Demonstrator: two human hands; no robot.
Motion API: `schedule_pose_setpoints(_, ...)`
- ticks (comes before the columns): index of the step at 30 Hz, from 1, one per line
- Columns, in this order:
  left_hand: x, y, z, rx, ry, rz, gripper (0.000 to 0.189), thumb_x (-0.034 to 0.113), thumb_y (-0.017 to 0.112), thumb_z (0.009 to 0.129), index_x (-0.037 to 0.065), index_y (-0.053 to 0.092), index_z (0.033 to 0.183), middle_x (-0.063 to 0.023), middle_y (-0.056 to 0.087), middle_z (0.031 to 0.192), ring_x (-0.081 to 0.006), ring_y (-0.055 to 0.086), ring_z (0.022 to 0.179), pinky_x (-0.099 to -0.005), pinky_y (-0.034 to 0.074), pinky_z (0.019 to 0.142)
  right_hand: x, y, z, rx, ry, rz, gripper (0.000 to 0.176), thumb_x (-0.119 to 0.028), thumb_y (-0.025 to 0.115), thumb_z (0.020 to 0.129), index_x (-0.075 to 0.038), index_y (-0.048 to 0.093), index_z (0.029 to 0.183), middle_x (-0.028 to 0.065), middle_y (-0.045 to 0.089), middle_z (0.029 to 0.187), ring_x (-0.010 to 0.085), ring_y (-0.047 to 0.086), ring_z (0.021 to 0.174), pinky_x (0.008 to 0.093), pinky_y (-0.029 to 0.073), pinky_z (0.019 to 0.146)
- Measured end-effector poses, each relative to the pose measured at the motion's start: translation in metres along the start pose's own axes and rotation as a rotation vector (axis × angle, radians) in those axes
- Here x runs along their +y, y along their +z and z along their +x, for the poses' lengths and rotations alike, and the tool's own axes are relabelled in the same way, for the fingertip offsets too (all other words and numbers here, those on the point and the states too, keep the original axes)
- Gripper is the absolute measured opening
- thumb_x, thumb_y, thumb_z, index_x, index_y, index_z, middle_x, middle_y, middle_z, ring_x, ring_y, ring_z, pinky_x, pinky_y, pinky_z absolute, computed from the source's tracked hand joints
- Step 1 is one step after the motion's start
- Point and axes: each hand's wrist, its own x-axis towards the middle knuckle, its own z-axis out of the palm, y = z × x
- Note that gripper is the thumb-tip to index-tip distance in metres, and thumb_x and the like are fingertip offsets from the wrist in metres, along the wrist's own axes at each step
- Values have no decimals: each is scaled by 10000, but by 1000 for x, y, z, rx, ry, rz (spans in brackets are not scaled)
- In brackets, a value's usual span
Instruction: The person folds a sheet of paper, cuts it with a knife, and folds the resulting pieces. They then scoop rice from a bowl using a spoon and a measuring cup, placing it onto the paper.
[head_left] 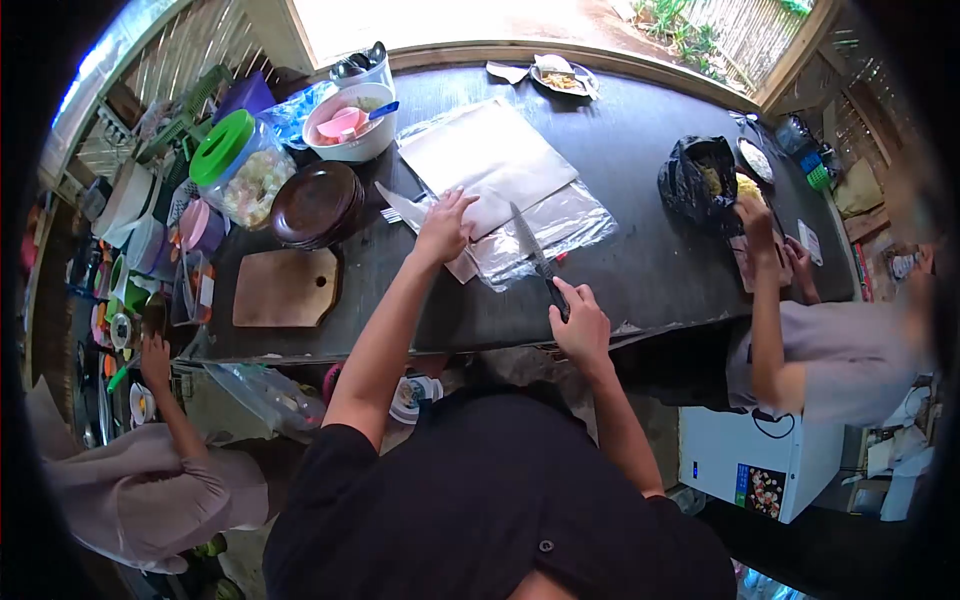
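My left hand (446,228) lies with spread fingers on the lower left part of a stack of pale paper sheets (490,160). Clear plastic wrapping (575,225) shows under and around the sheets. In my right hand (582,325) is the black handle of a long knife (530,241). Its blade points up and to the left, over the lower part of the sheets and plastic. Just left of my left hand, a fork (392,215) pokes out beside the paper.
On the dark table (480,325) are a wooden board (285,288), brown plates (315,200), a green-lidded jar (240,170), a white bowl (350,122), a small plate (565,77) and a black bag (700,185). One person works at the right, another at the left.
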Motion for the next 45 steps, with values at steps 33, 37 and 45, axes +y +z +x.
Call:
schedule_pose_setpoints(33,6,15,71,-195,237,212,193,359,696,887,173,720,930,4,725,980,-249,706,846,-403,557,696,36,-50,2,-14,-152,-34,408,-144,725,831,-198,710,1235,43,588,773,216,611,625,353,495,580)
schedule_pose_setpoints(37,12,14,69,-96,238,144,187,336,685,904,150,702,897,-30,725,890,-262,703,819,-408,552,676,35,-47,10,-6,-179,-17,416,-147,723,831,-200,705,1243,42,585,776,216,612,633,354,496,583)
schedule_pose_setpoints(45,9,24,59,47,177,53,221,354,665,924,142,684,865,-27,708,844,-252,689,820,-404,545,669,30,-27,20,32,-194,-76,414,-153,711,840,-183,697,1253,45,570,786,221,614,662,361,497,590)
